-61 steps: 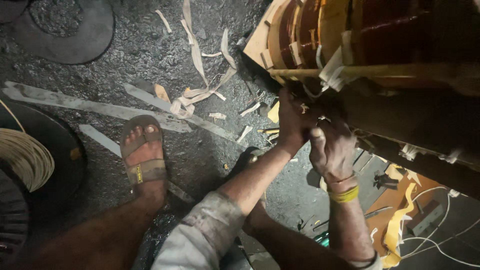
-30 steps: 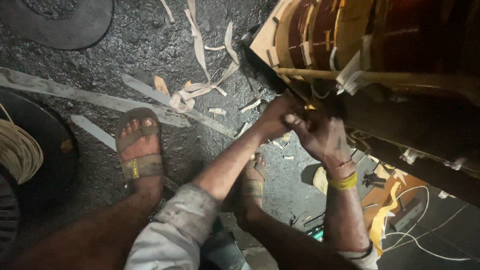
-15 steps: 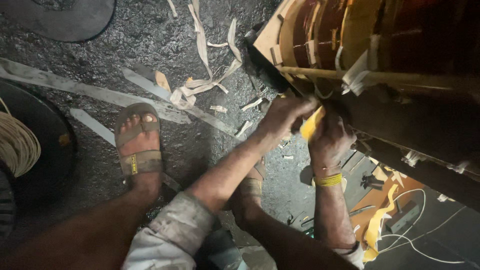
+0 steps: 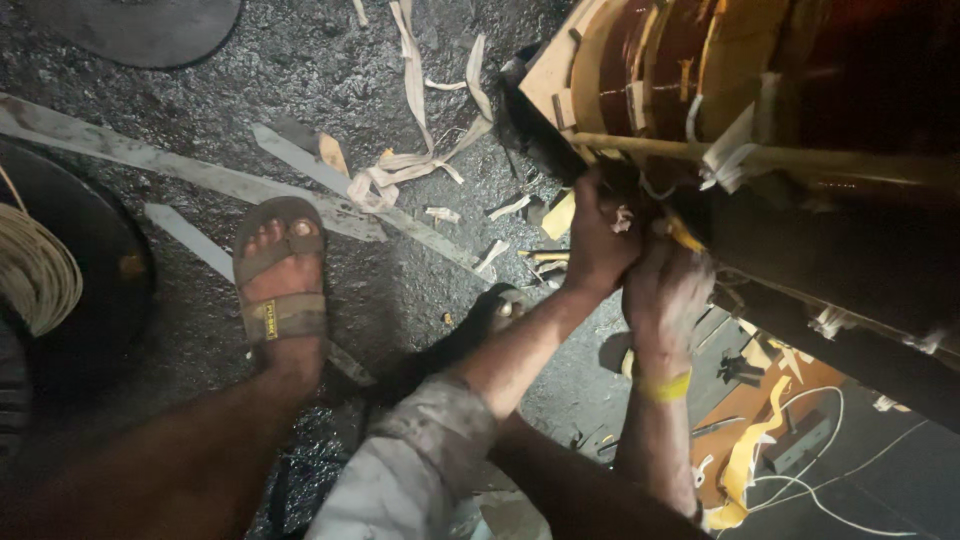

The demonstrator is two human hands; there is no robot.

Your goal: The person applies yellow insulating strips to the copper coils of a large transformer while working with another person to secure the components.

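A large brown wound coil (image 4: 760, 90) with tan spacers and white tape ties fills the upper right, lying above a dark floor. My left hand (image 4: 595, 245), on a grey-sleeved arm, is pressed up against the coil's lower edge with its fingers curled there. My right hand (image 4: 665, 290), with a yellow band (image 4: 662, 386) on the wrist, is fisted just beside it. A short end of a yellow strip (image 4: 682, 236) pokes out between my right hand and the coil. The fingertips of both hands are hidden.
My sandalled left foot (image 4: 280, 280) rests on the gritty floor among pale paper strips (image 4: 410, 165) and long grey slats (image 4: 190, 175). A coil of tan cord (image 4: 35, 275) lies at the left edge. Orange sheets, white wire (image 4: 810, 490) and small tools sit lower right.
Both hands have risen and closed in against the coil's underside. The yellow piece that showed broadly between them half a second ago is now mostly covered.
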